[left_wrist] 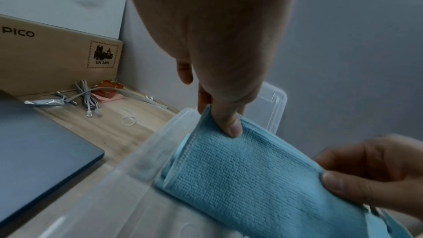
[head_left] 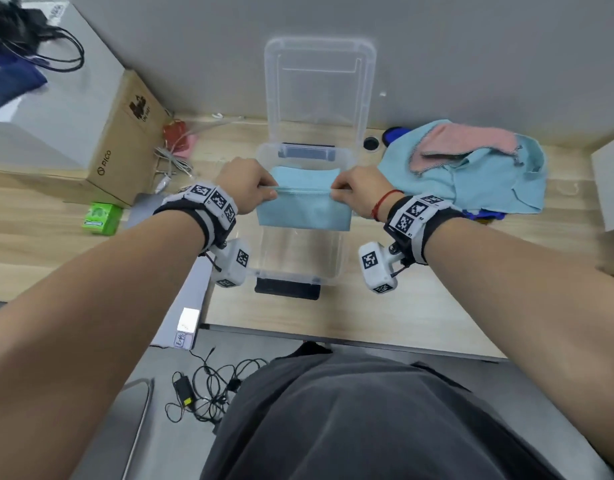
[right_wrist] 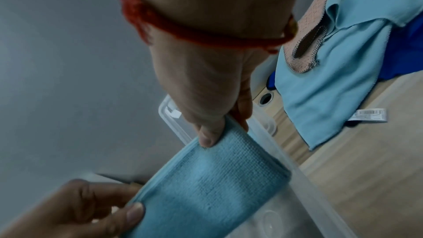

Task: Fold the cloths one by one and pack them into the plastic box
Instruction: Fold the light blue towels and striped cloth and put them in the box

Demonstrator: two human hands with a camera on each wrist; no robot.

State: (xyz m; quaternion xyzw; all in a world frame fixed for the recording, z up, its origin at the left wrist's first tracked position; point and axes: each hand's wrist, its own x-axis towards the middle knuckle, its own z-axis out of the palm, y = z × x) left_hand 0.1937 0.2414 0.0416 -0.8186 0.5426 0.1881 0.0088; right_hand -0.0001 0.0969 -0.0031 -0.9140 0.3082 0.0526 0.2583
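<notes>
Both hands [head_left: 303,190] level, thumbs pinching folded blue cloth [head_left: 303,202] above plastic box [head_left: 298,271].

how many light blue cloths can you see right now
2. One folded light blue cloth is held over the plastic box by the left hand and right hand. One lies in the pile to the right; more may hide underneath.

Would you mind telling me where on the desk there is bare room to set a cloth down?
Bare wood lies between the plastic box and the desk's near edge on the right. Another patch lies near the green box. Crowded: the cloth pile at right, the cables and cardboard box at left.
</notes>
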